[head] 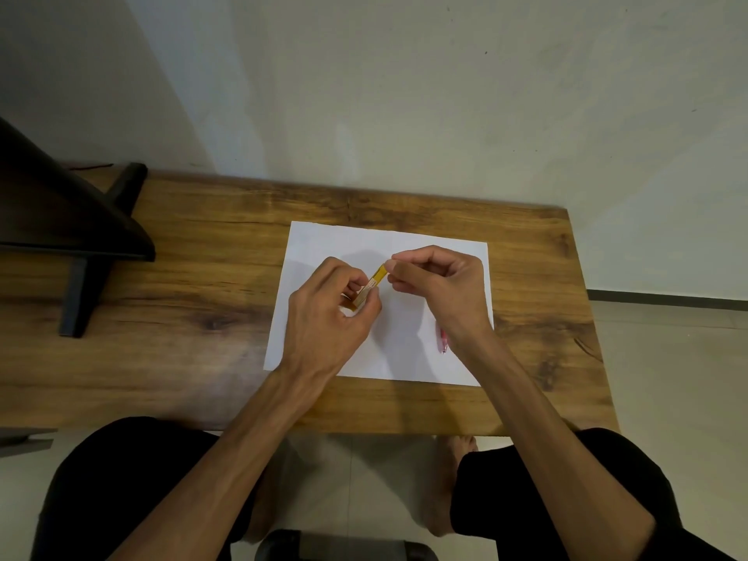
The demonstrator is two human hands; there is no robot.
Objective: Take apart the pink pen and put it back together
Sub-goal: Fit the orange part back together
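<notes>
Both hands hold a short yellow-orange pen [374, 282] with a pale label, tilted above a white sheet of paper [324, 244]. My left hand [332, 305] grips its lower end; my right hand [439, 281] pinches its upper end between thumb and fingers. The pink pen [443, 340] lies on the paper under my right wrist, mostly hidden; only its pink barrel and tip show.
The paper rests on a wooden table [182, 317] against a pale wall. A black monitor with its stand [81, 277] occupies the table's left part. My knees in dark clothing and bare feet show below the table's front edge.
</notes>
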